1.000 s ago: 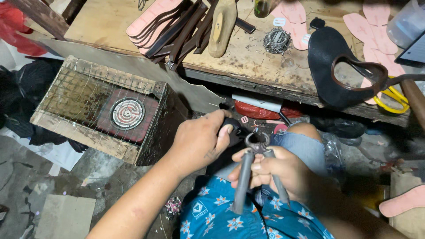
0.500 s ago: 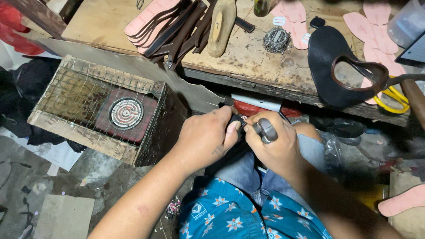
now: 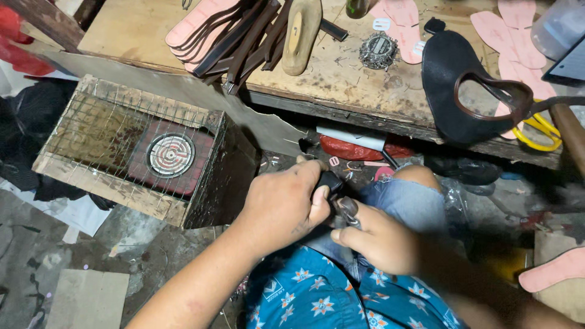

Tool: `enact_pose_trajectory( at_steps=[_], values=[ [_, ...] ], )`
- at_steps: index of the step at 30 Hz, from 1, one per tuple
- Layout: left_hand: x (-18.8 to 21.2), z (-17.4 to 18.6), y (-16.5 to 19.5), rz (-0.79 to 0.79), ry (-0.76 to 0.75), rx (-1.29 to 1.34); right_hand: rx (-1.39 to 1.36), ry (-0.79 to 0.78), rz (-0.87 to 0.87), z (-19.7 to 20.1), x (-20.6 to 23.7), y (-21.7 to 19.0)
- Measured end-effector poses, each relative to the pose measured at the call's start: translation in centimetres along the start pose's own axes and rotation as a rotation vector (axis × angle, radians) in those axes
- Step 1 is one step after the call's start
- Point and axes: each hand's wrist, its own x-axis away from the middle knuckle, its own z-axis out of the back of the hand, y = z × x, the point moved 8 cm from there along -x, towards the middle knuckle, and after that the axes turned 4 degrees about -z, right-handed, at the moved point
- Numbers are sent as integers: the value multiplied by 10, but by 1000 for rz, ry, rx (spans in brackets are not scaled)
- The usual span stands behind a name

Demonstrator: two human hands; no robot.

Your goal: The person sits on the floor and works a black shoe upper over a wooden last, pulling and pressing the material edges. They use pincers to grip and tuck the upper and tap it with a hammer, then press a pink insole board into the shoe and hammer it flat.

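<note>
Over the lap, below the bench (image 3: pixel 341 79), the left hand (image 3: pixel 281 207) is clamping a small dark piece (image 3: pixel 331 181) while the right hand (image 3: pixel 381 240), fingers closed, is gripping pliers (image 3: pixel 348 210), which could slip and pinch the thumb.

The left hand (image 3: pixel 283 207) covers most of a small black piece (image 3: pixel 331 181), so its shape cannot be told. The right hand (image 3: pixel 375 239) hides the handles of a metal tool (image 3: pixel 348 210); only its head shows. At 3 o'clock the right forearm is blurred. At 4 o'clock a pink sole (image 3: pixel 557 271) is cut by the edge, as is a plastic bottle (image 3: pixel 559 25) at 1 o'clock.
</note>
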Motion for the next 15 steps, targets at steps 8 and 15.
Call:
enact_pose_trajectory(
  at_steps=[8, 15],
  values=[
    [9, 1, 25, -101, 65, 49, 38, -72, -279, 13, 12, 7],
    [14, 3, 18, -100, 92, 101, 667, 555, -150, 19, 13, -15]
  ],
)
